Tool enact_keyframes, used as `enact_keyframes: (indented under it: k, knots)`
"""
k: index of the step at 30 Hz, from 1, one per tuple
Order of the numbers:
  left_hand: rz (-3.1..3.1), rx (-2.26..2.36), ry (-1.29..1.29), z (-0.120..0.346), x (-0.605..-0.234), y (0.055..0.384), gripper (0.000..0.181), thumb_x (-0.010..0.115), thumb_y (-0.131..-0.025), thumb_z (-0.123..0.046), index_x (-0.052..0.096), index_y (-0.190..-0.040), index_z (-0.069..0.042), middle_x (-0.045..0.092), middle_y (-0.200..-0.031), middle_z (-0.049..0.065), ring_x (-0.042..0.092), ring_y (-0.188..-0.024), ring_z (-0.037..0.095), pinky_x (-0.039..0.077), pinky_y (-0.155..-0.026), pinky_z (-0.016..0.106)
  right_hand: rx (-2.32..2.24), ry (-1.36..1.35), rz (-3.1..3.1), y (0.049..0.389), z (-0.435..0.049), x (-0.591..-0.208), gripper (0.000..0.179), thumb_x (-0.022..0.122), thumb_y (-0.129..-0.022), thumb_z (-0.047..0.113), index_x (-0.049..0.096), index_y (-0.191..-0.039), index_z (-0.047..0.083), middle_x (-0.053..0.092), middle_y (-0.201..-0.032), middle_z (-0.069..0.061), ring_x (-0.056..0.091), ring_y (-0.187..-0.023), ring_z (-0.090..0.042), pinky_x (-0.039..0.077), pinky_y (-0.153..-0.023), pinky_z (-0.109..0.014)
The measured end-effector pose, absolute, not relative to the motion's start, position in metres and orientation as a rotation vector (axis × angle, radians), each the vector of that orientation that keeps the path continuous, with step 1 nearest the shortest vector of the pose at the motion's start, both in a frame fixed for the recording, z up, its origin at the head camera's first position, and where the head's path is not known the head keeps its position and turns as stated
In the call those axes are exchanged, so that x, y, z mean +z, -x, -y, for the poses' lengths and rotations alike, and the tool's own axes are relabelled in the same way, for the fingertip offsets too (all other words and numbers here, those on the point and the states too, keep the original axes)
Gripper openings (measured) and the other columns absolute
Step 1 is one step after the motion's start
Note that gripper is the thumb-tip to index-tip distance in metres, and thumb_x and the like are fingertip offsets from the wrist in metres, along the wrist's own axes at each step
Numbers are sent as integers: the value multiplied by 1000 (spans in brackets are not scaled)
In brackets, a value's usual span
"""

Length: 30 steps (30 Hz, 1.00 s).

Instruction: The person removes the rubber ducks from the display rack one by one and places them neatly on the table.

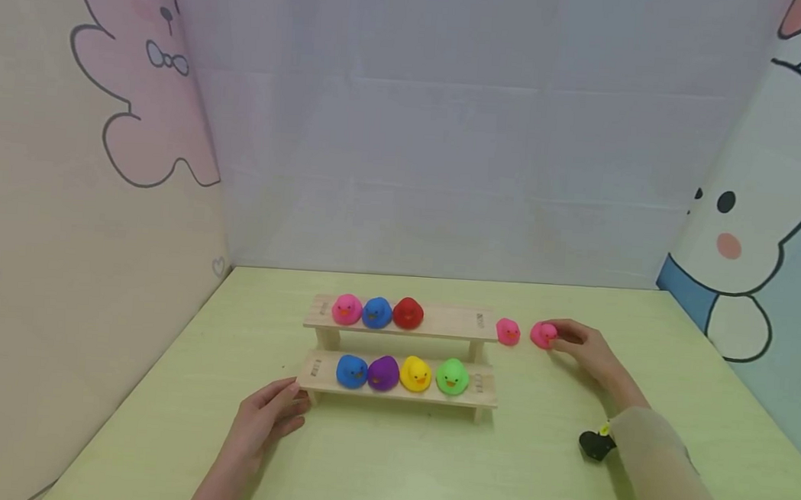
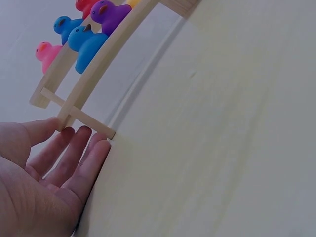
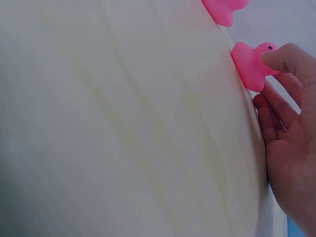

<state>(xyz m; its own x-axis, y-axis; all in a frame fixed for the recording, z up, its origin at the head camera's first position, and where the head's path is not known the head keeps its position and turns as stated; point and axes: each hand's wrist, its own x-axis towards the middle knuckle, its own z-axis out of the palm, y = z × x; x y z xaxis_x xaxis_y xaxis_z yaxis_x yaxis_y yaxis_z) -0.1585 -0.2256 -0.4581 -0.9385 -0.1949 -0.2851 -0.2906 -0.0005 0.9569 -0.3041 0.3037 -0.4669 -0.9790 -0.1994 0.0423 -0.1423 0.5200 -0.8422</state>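
Note:
A two-tier wooden rack [image 1: 392, 391] stands mid-table with small rubber ducks on both planks. My left hand [image 1: 268, 414] is at the left end of its lower plank, thumb and fingertips gripping the corner by the leg. On the upper plank sit a pink duck [image 1: 346, 309], a blue duck [image 1: 377, 313] and a red duck [image 1: 408, 313]. Below them are blue [image 1: 352, 372], purple [image 1: 383, 373], yellow [image 1: 416, 374] and green ducks [image 1: 452, 377]. Right of the rack, my right hand [image 1: 588, 353] pinches a pink duck [image 3: 249, 64] low at the table surface.
Another pink duck [image 1: 508, 331] sits between the rack's right end and the right hand. A black duck-like toy [image 1: 595, 445] with a yellow part lies beside the right sleeve [image 1: 663, 465]. Printed cloth walls [image 1: 447, 169] border the table [image 1: 387, 463] behind and at both sides.

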Motion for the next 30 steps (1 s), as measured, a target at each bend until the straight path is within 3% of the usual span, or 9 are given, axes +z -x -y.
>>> enact_keyframes:
  k: [5, 13, 15, 17, 20, 22, 24, 27, 30]
  knots:
    - [-2158, 2105, 522, 225, -455, 157, 50, 61, -103, -30, 54, -143, -2, 75, -104, -6, 74, -91, 7, 63, -78, 24, -1465, 300, -2694, 304, -303, -465, 52, 62, -102, 26, 51, -145, -1, 53, -148, -26, 48, -106, 12, 40, -89, -2]
    - [-2170, 2106, 517, 224, -454, 157, 50, 59, -104, -28, 52, -144, 1, 75, -106, -4, 74, -93, 7, 63, -80, 24, -1523, 331, -2687, 304, -304, -464, 51, 64, -101, 24, 52, -144, -2, 53, -147, -29, 49, -102, 20, 40, -91, -2]
    - [-2167, 2111, 520, 224, -455, 157, 50, 59, -104, -28, 52, -144, 1, 75, -106, -3, 74, -93, 7, 63, -80, 24, -1524, 336, -2683, 303, -305, -464, 53, 63, -102, 26, 51, -146, 0, 51, -149, -27, 49, -106, 19, 43, -100, -11]
    - [-2161, 2115, 530, 224, -455, 158, 51, 59, -104, -28, 51, -145, 1, 75, -105, -3, 74, -92, 7, 63, -80, 24, -1520, 336, -2673, 303, -305, -464, 55, 61, -103, 29, 48, -149, 2, 49, -152, -26, 53, -115, 8, 45, -112, -29]
    - [-2150, 2126, 536, 223, -456, 158, 52, 60, -103, -29, 51, -145, 1, 75, -105, -3, 74, -92, 8, 63, -81, 24, -1535, 347, -2660, 304, -305, -462, 57, 58, -104, 28, 43, -151, 0, 44, -155, -28, 52, -133, -23, 37, -118, -61]
    - [-2146, 2129, 546, 223, -457, 158, 52, 60, -103, -29, 51, -144, 1, 75, -104, -4, 74, -92, 8, 63, -80, 24, -1543, 357, -2670, 304, -304, -461, 57, 58, -104, 26, 42, -151, -2, 43, -155, -30, 46, -137, -41, 34, -116, -68]
    - [-2147, 2128, 553, 223, -459, 158, 50, 59, -104, -28, 52, -144, 1, 76, -103, -4, 74, -91, 8, 63, -80, 24, -1515, 382, -2723, 305, -302, -458, 56, 58, -104, 24, 42, -151, -2, 45, -153, -31, 44, -137, -47, 39, -115, -64]
    - [-2151, 2131, 559, 224, -459, 157, 49, 60, -103, -28, 53, -143, 1, 75, -102, -4, 74, -90, 8, 63, -79, 24, -1465, 433, -2828, 309, -297, -450, 53, 61, -103, 23, 46, -148, -1, 52, -148, -29, 48, -134, -45, 49, -109, -34]
    - [-2153, 2133, 553, 224, -460, 157, 51, 61, -103, -29, 54, -142, 1, 76, -102, -4, 74, -90, 8, 63, -79, 24, -1443, 487, -2892, 312, -290, -438, 51, 62, -102, 20, 49, -147, 0, 55, -145, -27, 51, -131, -42, 44, -94, -8]
